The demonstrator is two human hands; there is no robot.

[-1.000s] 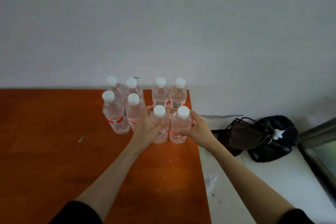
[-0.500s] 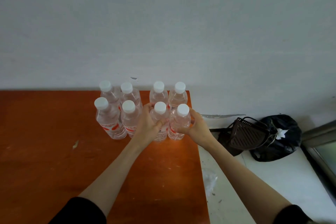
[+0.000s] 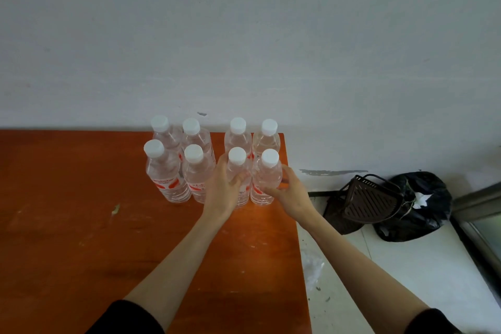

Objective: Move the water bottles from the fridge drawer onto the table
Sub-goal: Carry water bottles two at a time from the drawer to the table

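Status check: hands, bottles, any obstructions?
Left hand and right hand each gripping a front bottle. Eight water bottles upright on table. Nothing blocking.

left hand [image 3: 222, 189] curled, forearm extended | right hand [image 3: 288, 192] curled, forearm extended

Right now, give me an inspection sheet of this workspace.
Surface: orange wooden table, scuffed, with a small scrap lying on it.
Job's things: eight water bottles with white caps, upright in two rows at the table's far right corner.
Clutter: dark basket and black bag on the white floor to the right; a bit of clear plastic by the table edge.
Hands: left hand wraps the front bottle; right hand wraps the front corner bottle. Both bottles stand on the table.
Cables: nothing seen.
Surroundings: plain grey wall behind; fridge drawer not in view.
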